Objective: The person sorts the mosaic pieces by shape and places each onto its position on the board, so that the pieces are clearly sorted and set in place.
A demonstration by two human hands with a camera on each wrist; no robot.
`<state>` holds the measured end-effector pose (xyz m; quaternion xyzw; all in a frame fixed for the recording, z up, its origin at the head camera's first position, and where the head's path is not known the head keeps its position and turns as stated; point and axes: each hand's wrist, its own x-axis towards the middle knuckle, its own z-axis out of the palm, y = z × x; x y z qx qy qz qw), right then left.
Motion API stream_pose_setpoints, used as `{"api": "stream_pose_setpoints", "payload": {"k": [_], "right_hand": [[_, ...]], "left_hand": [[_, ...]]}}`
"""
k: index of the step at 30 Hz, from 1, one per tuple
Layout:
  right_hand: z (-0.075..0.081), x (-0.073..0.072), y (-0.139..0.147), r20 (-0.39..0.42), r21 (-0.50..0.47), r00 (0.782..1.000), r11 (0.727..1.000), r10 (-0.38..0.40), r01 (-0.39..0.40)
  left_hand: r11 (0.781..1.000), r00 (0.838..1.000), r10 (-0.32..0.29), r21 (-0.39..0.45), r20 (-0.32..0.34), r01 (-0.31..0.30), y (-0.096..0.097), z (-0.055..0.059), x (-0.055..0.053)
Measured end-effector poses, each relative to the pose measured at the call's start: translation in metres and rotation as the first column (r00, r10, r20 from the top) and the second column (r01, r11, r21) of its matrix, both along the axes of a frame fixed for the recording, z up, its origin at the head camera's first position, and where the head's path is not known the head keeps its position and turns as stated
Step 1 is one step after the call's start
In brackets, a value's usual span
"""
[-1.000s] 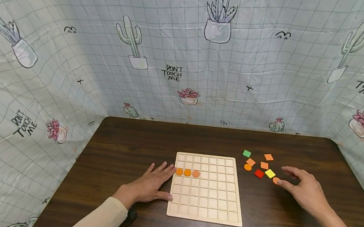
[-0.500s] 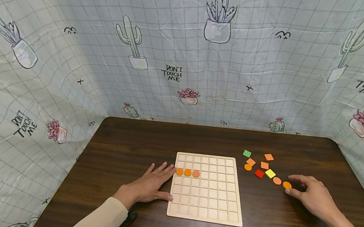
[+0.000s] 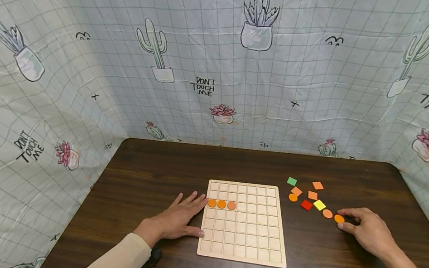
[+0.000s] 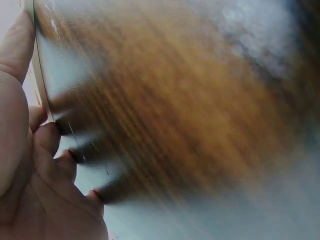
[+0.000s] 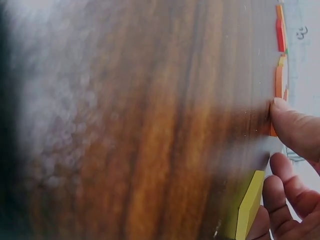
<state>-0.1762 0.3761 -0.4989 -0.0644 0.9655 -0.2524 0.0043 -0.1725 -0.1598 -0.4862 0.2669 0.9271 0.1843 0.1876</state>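
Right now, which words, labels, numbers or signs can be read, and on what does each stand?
"DON'T TOUCH ME": on the patterned curtain, at left, centre and right.
"x": small marks on the same curtain.
No readable text on the board or the coloured pieces.

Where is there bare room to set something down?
Bare table shows between the wooden grid board and the right hand, in front of the red square tile, and behind the board to the table's far edge. It's crowded off the board's far right corner, where square tiles and round discs spread to that hand.
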Motion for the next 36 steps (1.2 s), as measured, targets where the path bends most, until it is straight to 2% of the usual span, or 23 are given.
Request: {"api": "stream_pose_setpoints", "payload": {"k": [9,17,28,36], "right_hand": [[0.0009,-0.0008,0.0003,0.018,0.003,0.999,1.000,-0.026,0.026],[0.0030,-0.0008,-0.0008,-0.005,0.031,1.000,0.999,-0.009,0.009],[0.0045,-0.0003,-0.0012,0.006,0.042,1.000,0.999,-0.003,0.002],[0.0051,0.0033,-0.0009,-0.015,-0.019,0.998,0.998,-0.061,0.060]], "left_hand": [[1.000,1.000,0.004,-0.002,0.000,-0.004,-0.0004,-0.0002,0.0003],[1.000,1.000,0.007,-0.002,0.002,-0.007,0.0000,0.0004,0.0004],[1.000,1.000,0.012,-0.010,0.004,-0.012,0.0001,0.0001,0.0014],[1.000,1.000,0.006,-0.002,0.002,-0.006,-0.0001,0.0011,0.0011]]}}
